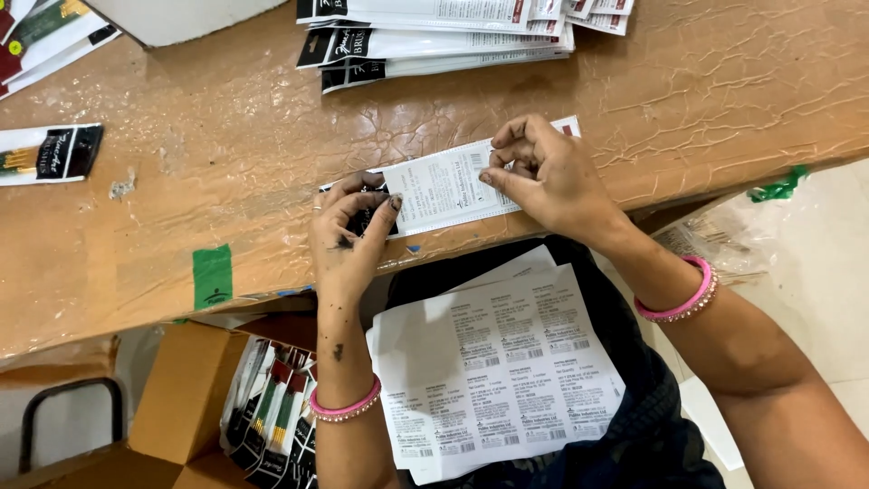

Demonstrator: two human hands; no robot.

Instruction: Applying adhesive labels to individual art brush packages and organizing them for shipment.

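Both hands are up at the near edge of the counter (226, 118), working one flat packet (444, 190) that lies white side up, slanting up to the right. The left hand (348, 231) pins the packet's dark left end, fingers (385, 206) curled together and pressing down on it. The right hand (543, 177) sits on the packet's right half, thumb and forefinger pinched together at a small white label on its face, just where the printed block ends; how much of the label is stuck down, I cannot tell. A pink bangle (683, 294) rings the right wrist, and another one (344, 407) rings the left.

On the lap below, just under the counter edge, rests a white label sheet (498, 362), rows of printed stickers across it, some spots at the top left bare. To the left of the lap stands an open cardboard box (181, 389) with more packets (272, 412) stacked upright inside, showing thin brushes with red and green handles.

At the far side of the counter lies a stack of packets (434, 41), fanned out, well apart from the hands. One lone packet (50, 154) sits at the left edge, and a few more poke in at the top left corner. A strip of green tape (213, 276) is stuck on the counter's front edge, near the left hand.
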